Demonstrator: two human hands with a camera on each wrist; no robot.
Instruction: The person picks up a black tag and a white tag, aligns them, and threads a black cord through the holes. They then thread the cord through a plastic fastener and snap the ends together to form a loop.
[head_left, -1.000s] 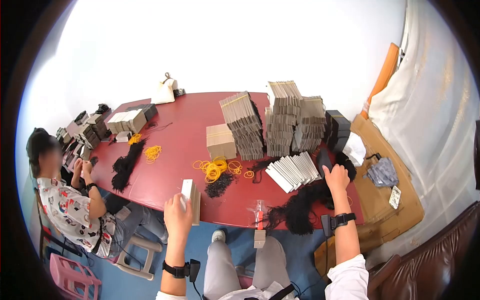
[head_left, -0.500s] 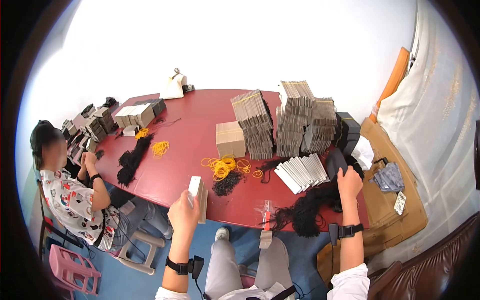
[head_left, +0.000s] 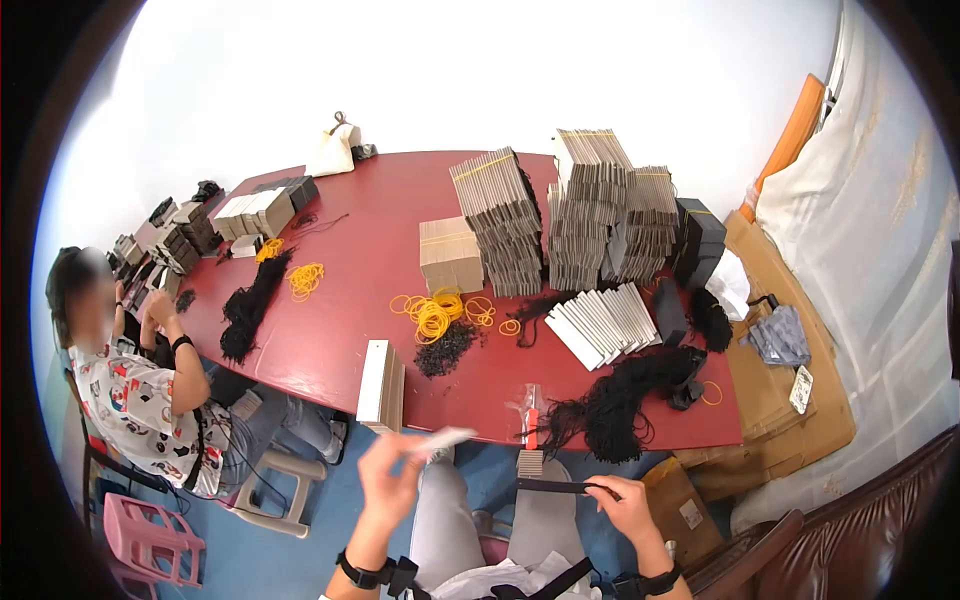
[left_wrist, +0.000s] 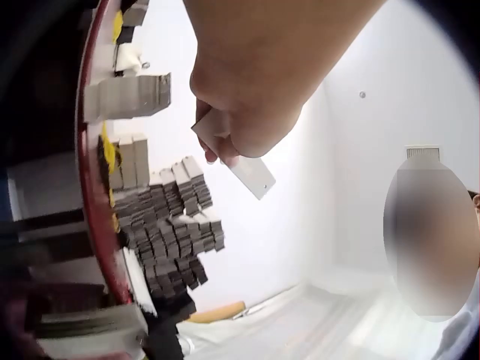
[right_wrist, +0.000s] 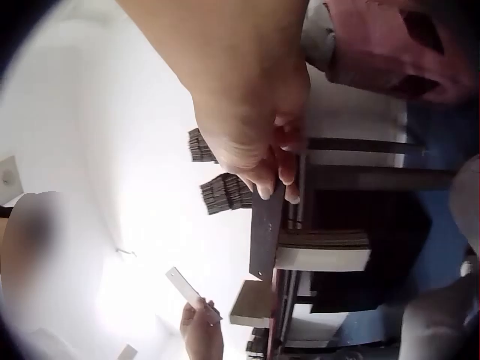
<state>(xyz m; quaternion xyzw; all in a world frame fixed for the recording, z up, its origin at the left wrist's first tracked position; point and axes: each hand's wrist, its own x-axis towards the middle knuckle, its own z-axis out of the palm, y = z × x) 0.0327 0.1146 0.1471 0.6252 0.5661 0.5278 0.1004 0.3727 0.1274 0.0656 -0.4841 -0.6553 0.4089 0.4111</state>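
Observation:
Over the lap, the left hand point(head_left: 388, 475) pinches a slim white hang tag point(head_left: 445, 438), blurred in the head view. A small hole shows near one end of that white tag in the left wrist view. To its right, the right hand point(head_left: 622, 503) grips a black hang tag point(head_left: 550, 486) by one end, pointing it leftward. In the right wrist view this black tag also has a small hole. A stack of white-faced tags point(head_left: 381, 385) stands on the table's front edge, beyond the left hand. Black tags in a small block point(head_left: 671, 312) stand at the right.
Tall banded tag stacks point(head_left: 580, 215) fill the back right of the red table point(head_left: 370, 220). Nearer lie yellow rubber bands point(head_left: 435, 318), small black pieces point(head_left: 445, 350), fanned white tags point(head_left: 603, 325) and black strings point(head_left: 620, 405). Another person point(head_left: 140, 375) sits at the left.
The left hand has left the stack at the table edge and come toward the lap with a white tag. From the black block, the right hand has drawn back with a black tag.

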